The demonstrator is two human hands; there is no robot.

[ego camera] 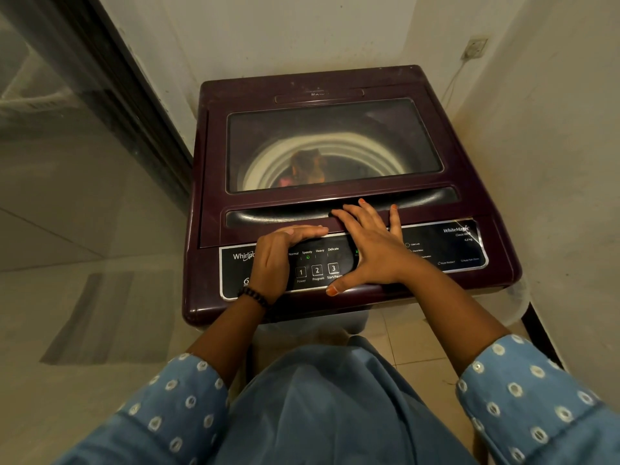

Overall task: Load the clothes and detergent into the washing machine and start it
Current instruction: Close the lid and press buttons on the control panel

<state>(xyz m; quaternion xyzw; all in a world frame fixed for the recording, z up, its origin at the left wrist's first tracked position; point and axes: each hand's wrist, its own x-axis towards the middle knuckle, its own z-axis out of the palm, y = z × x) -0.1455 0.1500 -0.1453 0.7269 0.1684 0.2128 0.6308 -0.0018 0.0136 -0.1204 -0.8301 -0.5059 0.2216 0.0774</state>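
A dark maroon top-loading washing machine [476, 182] stands in a corner with its glass lid [335, 129] down. Through the glass I see clothes [307, 169] lying in the white drum. The black control panel [317, 270] at the front carries buttons 1 Power, 2 Program and 3 Start/Pause, and a green light glows under Speedy. My left hand [276, 258] rests on the panel's left part, fingers together and bent to the right, holding nothing. My right hand [370, 245] lies flat with fingers spread across the lid handle and panel, thumb near the front edge.
A glass door [67, 162] with a dark frame stands to the left. White walls close in behind and to the right, with a wall socket [473, 48] and cable at the upper right. Tiled floor [402, 340] lies below the machine.
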